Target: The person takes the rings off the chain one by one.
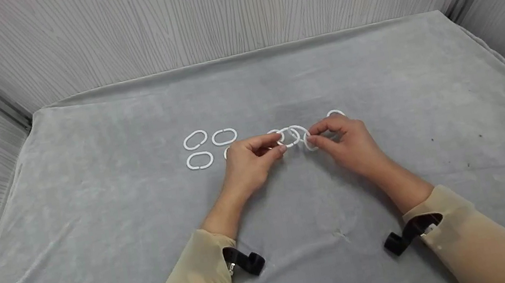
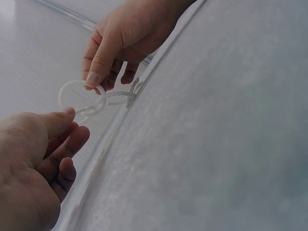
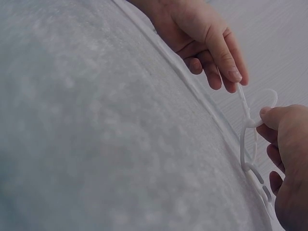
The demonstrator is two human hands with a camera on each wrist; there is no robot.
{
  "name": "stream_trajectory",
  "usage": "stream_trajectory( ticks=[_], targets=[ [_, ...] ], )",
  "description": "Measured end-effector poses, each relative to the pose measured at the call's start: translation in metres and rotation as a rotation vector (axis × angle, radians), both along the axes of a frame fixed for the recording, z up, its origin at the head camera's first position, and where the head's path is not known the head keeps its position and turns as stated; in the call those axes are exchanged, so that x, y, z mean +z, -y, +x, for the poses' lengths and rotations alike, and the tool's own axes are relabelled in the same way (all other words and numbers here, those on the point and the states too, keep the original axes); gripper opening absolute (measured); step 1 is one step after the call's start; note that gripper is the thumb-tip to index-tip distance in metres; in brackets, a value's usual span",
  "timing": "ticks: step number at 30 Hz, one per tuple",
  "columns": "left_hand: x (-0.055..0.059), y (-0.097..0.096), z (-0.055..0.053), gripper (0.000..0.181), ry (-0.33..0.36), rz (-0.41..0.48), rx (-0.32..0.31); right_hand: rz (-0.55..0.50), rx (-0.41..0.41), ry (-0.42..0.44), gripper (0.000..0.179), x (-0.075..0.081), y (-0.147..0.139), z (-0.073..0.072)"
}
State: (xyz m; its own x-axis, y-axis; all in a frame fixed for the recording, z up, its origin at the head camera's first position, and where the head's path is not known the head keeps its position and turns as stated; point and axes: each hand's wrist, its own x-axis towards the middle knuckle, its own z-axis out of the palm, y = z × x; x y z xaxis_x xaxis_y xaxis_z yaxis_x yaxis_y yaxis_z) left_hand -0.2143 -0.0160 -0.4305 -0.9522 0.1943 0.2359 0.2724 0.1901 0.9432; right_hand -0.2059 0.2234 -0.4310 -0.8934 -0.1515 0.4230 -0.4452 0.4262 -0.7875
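White oval plastic chain links hang joined between the two hands. My left hand (image 1: 248,165) pinches one link (image 1: 291,146) between thumb and forefinger. Thumb and forefinger of my right hand (image 1: 349,144) grip another link (image 1: 307,146), with the joined links running between them. From the right wrist view, a lower link (image 3: 255,172) of the chain hangs near the cloth and has a small gap in its side. Another link peeks out behind the left fingertips in the head view. Beyond the right hand lies a link (image 1: 335,111), mostly hidden by that hand.
Loose white links lie left of the hands: one upper left (image 1: 191,148), one beside it (image 1: 225,143), one below (image 1: 201,168), and another partly covered by the left hand. Grey cloth (image 1: 120,233) covers the table. Wood-patterned panels (image 1: 212,16) stand behind and at both sides.
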Motion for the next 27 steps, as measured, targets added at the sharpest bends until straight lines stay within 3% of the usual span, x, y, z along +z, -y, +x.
stream_trajectory(
  ticks=[10, 27],
  targets=[
    [0.0013, 0.001, 0.0003, 0.022, 0.003, -0.003, 0.025, 0.004, 0.018, -0.01, 0.006, 0.0003, 0.0001, 0.0002],
    [0.0014, -0.0005, -0.0012, 0.017, 0.069, 0.095, 0.02, -0.021, 0.047, -0.006, 0.005, 0.0006, -0.0006, -0.0003]
  ],
)
